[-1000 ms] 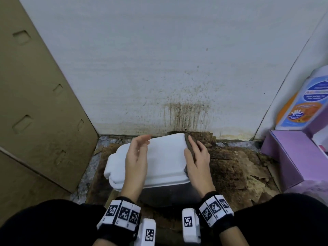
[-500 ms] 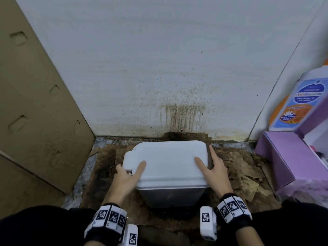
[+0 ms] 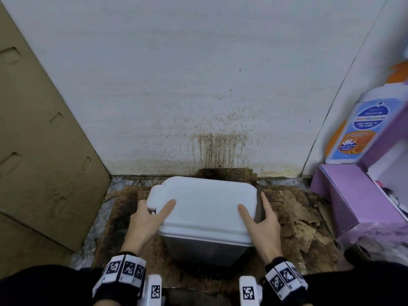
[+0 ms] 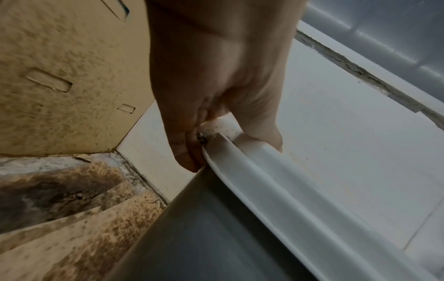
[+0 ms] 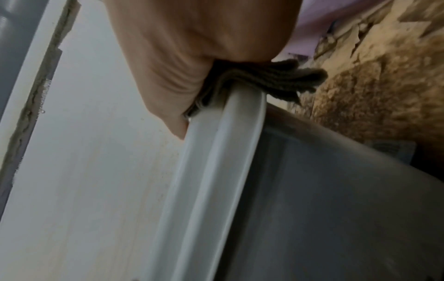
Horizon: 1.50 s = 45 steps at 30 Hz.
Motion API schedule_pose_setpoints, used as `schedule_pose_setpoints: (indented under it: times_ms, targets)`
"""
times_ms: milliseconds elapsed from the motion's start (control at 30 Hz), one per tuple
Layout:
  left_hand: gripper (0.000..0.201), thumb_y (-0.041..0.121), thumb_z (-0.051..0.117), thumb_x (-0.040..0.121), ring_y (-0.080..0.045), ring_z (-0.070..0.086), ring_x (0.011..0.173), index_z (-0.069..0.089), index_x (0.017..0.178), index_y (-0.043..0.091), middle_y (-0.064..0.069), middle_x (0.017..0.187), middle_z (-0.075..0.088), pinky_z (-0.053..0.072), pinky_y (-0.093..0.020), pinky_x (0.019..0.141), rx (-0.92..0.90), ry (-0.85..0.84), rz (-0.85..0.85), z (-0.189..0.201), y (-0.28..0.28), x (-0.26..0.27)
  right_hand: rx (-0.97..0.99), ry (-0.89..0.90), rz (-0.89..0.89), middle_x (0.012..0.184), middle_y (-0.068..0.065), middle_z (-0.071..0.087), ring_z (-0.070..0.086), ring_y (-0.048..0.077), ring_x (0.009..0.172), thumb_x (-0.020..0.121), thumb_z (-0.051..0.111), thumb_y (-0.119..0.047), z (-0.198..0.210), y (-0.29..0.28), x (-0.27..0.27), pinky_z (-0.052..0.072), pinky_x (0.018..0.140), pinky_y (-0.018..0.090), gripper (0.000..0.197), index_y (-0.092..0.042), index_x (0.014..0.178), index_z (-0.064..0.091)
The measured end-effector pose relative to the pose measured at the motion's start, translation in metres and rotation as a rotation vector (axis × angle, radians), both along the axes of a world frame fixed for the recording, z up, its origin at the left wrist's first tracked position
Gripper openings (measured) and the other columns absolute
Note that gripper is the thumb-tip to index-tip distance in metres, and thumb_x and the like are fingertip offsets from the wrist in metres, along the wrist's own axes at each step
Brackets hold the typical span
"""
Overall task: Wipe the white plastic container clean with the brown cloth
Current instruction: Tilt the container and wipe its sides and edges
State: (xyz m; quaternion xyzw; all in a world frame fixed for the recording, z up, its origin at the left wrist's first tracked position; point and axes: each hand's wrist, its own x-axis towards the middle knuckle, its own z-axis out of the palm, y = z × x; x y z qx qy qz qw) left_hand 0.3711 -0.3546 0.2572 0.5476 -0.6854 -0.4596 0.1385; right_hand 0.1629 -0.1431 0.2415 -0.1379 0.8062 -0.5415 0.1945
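Gripping white container [image 3: 202,208] lid edges: left hand [image 3: 144,224] clasps corner; right hand [image 3: 263,226] presses brown cloth [image 5: 261,79] against rim.

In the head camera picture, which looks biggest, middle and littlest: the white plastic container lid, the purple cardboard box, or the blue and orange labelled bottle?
1. White plastic container lid, biggest.
2. Purple cardboard box, though the picture's edge cuts it off.
3. Blue and orange labelled bottle, littlest, also partly cut off.
The box and bottle look close in size, so their order is unsure.
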Motion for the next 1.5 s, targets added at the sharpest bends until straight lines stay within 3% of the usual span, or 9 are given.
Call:
schedule_pose_setpoints:
  times_ms: [100, 300, 533, 733, 900, 1033, 1133, 1267, 1500]
  targets:
    - [0.065, 0.069, 0.072, 0.078, -0.020, 0.063, 0.100, 0.055, 0.116, 0.020, -0.001, 0.112, 0.064, 0.054, -0.041, 0.080, 0.012, 0.060, -0.016, 0.003, -0.009, -0.003, 0.021, -0.009, -0.098, 0.158, -0.002, 0.036, 0.028, 0.022, 0.148, 0.085, 0.073, -0.054, 0.002, -0.002, 0.026, 0.031, 0.119, 0.046, 0.088, -0.037, 0.158, 0.028]
    - [0.088, 0.071, 0.072, 0.078, -0.025, 0.055, 0.120, 0.037, 0.147, 0.029, 0.001, 0.134, 0.055, 0.049, -0.052, 0.103, 0.063, 0.152, 0.111, -0.013, -0.014, -0.004, 0.103, 0.039, -0.100, 0.159, -0.001, 0.022, 0.016, 0.021, 0.147, 0.091, 0.060, -0.060, -0.007, -0.017, 0.059, 0.028, 0.120, 0.047, 0.088, -0.040, 0.160, 0.010]
    - [0.113, 0.085, 0.065, 0.068, -0.035, 0.052, 0.127, 0.033, 0.148, 0.012, -0.013, 0.142, 0.052, 0.045, -0.055, 0.107, 0.097, 0.128, 0.337, -0.021, 0.006, -0.015, 0.089, -0.044, 0.056, 0.161, -0.002, 0.018, 0.014, 0.021, 0.149, 0.091, 0.057, -0.064, -0.002, -0.019, 0.029, 0.026, 0.119, 0.046, 0.091, -0.039, 0.161, 0.005]
    - [0.067, 0.063, 0.065, 0.088, -0.020, 0.056, 0.087, 0.046, 0.121, 0.009, -0.001, 0.097, 0.057, 0.047, -0.040, 0.093, 0.132, 0.236, 0.434, -0.015, 0.059, -0.026, 0.013, -0.114, 0.202, 0.162, -0.007, 0.022, 0.022, 0.023, 0.151, 0.084, 0.058, -0.073, -0.003, -0.024, -0.016, 0.032, 0.119, 0.054, 0.090, -0.045, 0.158, 0.014]
    - [0.063, 0.046, 0.074, 0.088, -0.019, 0.062, 0.117, 0.054, 0.141, 0.019, 0.004, 0.130, 0.066, 0.046, -0.034, 0.100, 0.217, 0.433, 0.351, -0.010, 0.082, -0.035, -0.095, -0.138, 0.314, 0.152, -0.019, 0.041, 0.046, 0.016, 0.139, 0.079, 0.071, -0.065, -0.001, -0.025, -0.038, 0.047, 0.111, 0.048, 0.085, -0.045, 0.152, 0.033]
    - [0.074, 0.048, 0.079, 0.080, -0.015, 0.062, 0.119, 0.049, 0.145, 0.028, 0.012, 0.133, 0.065, 0.048, -0.041, 0.108, 0.367, 0.500, 0.273, -0.020, 0.087, -0.041, -0.061, -0.111, 0.343, 0.150, -0.015, 0.045, 0.051, 0.016, 0.133, 0.068, 0.077, -0.074, -0.004, -0.022, -0.038, 0.050, 0.106, 0.050, 0.094, -0.051, 0.148, 0.035]
    - [0.070, 0.038, 0.079, 0.085, -0.014, 0.061, 0.119, 0.049, 0.147, 0.025, 0.010, 0.135, 0.065, 0.047, -0.035, 0.101, 0.344, 0.519, 0.274, -0.020, 0.079, -0.038, -0.041, -0.044, 0.311, 0.148, -0.014, 0.043, 0.040, 0.015, 0.139, 0.068, 0.073, -0.077, -0.009, -0.021, -0.028, 0.042, 0.112, 0.052, 0.094, -0.053, 0.148, 0.032]
    - [0.075, 0.041, 0.080, 0.084, -0.014, 0.060, 0.126, 0.046, 0.150, 0.029, 0.012, 0.138, 0.064, 0.045, -0.040, 0.111, 0.318, 0.525, 0.201, -0.017, 0.064, -0.029, -0.043, -0.032, 0.197, 0.148, -0.010, 0.037, 0.031, 0.016, 0.143, 0.076, 0.073, -0.068, -0.013, -0.017, 0.001, 0.037, 0.115, 0.053, 0.088, -0.051, 0.150, 0.029]
    - [0.064, 0.051, 0.082, 0.080, -0.025, 0.071, 0.107, 0.059, 0.120, 0.009, -0.008, 0.115, 0.073, 0.055, -0.047, 0.099, 0.295, 0.433, 0.198, -0.018, 0.040, -0.028, -0.092, 0.009, -0.144, 0.145, -0.018, 0.032, 0.021, 0.006, 0.140, 0.080, 0.076, -0.056, -0.005, -0.020, 0.067, 0.032, 0.115, 0.041, 0.086, -0.045, 0.152, 0.030]
